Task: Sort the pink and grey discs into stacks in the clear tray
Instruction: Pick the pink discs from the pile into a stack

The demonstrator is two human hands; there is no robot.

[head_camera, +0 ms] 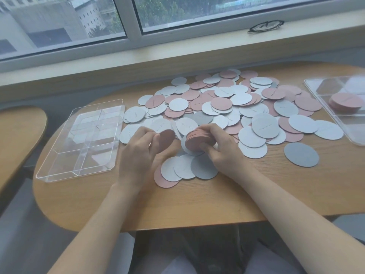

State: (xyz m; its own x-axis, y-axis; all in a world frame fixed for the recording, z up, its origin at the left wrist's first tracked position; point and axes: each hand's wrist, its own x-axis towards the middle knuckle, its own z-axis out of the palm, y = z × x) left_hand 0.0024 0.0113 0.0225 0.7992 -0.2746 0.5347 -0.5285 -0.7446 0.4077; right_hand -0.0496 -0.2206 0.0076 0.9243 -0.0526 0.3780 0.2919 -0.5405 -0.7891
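Note:
A big heap of pink and grey discs (227, 103) covers the middle and far side of the wooden table. My right hand (219, 149) grips a stack of pink discs (197, 138) just above the table. Beside it, my left hand (138, 153) pinches a single pink disc (166, 138), a short way left of the stack. A few grey discs and a pink one (185, 171) lie under my hands. A clear divided tray (59, 171) sits at the left, with no discs in it. A second clear tray (316, 89) at the right edge holds a pink stack (346, 102).
A lone dark grey disc (301, 154) lies on the table at the right. Black glasses (265, 26) rest on the window sill behind. Another wooden table (17, 135) stands to the left. The table's front edge (197, 224) is close to my body.

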